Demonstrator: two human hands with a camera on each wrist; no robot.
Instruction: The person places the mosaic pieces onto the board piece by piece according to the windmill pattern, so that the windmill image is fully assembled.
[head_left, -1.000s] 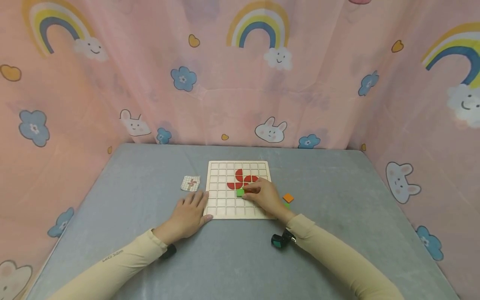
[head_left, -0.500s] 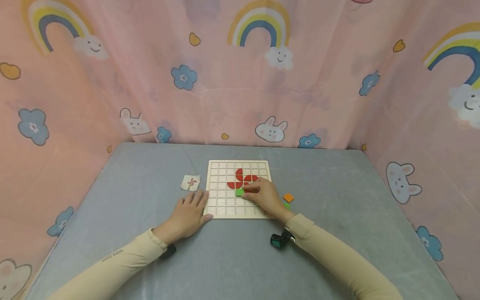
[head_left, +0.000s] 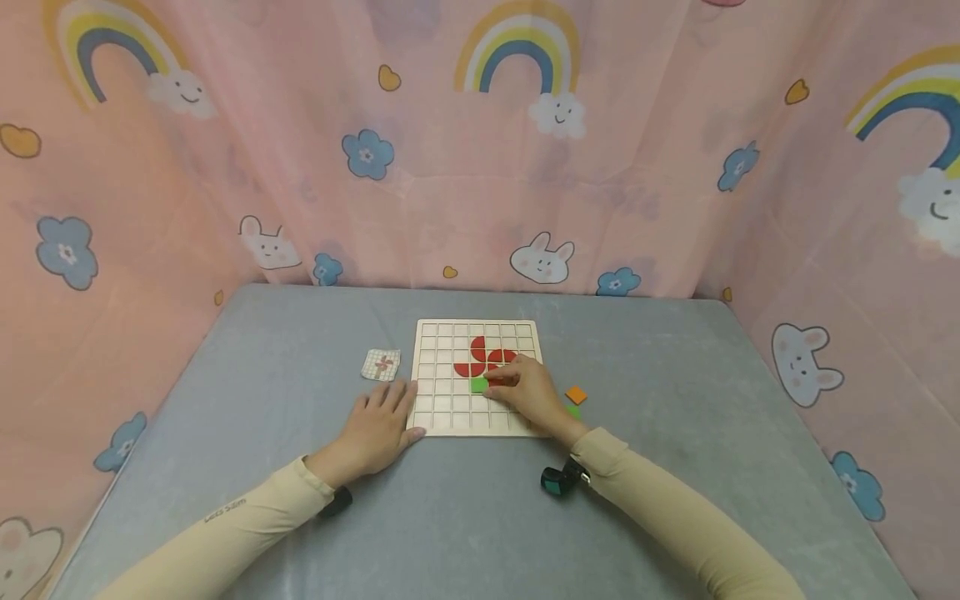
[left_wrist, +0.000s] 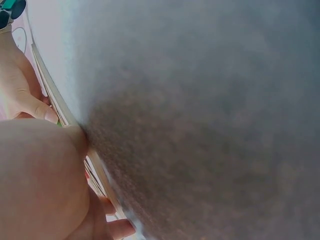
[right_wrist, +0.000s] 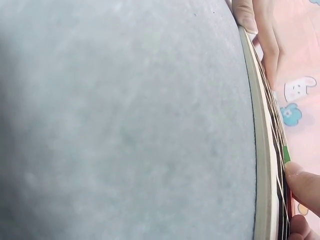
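A pale wooden grid board (head_left: 442, 402) lies on the table. Red quarter-round tiles (head_left: 477, 348) form a pinwheel near its middle, partly covered by my right hand (head_left: 534, 393). Thumb and forefinger of that hand pinch the right side of a green square tile (head_left: 478, 385), which sits at a cell just below the red tiles. In the right wrist view the green tile (right_wrist: 286, 153) shows at the thumb tip, at board level. My left hand (head_left: 377, 429) rests at the board's left edge with its fingers extended and the thumb at the near corner.
Left of the board lies a small card (head_left: 382, 365) printed with a red pinwheel on a grid. An orange tile (head_left: 576, 395) and another green tile (head_left: 573, 411), partly hidden by the right wrist, lie to the right. A patterned pink curtain (head_left: 450, 208) surrounds the grey table (head_left: 450, 517).
The green tile has shifted very slightly left and sits flatter over its cell, still in the right fingers. My left hand has stayed in place.
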